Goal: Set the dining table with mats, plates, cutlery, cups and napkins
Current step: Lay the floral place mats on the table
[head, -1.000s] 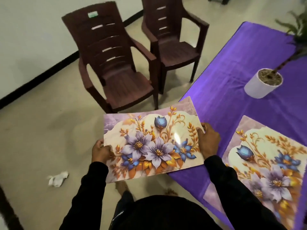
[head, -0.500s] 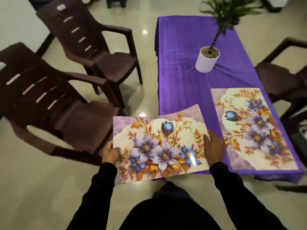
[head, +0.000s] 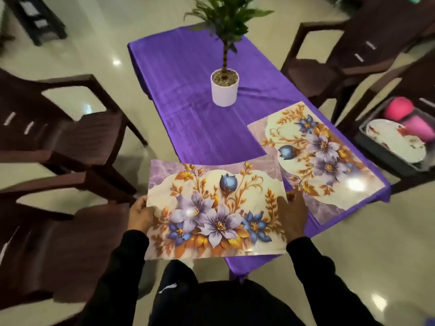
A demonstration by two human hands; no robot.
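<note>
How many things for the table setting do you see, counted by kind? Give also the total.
Floral placemats: 2, one held in both hands, one lying on the purple tablecloth.
Pink cups: 2, in the grey tub.
White plates: at least 1; any beneath it are hidden.
Total: 5 visible.

Near corner of tabletop (head: pixel 202 128) hidden under held mat (head: pixel 216 208). Left hand (head: pixel 140 214) partly hidden behind mat edge, fingers of its grip not seen. Plant (head: pixel 226 17) cut off at top edge. Bin (head: pixel 386 156) cut off at right edge; pink things (head: pixel 409 118) inside blurred, cannot tell what. Chairs (head: pixel 58 142) cut off at left, blurred.
</note>
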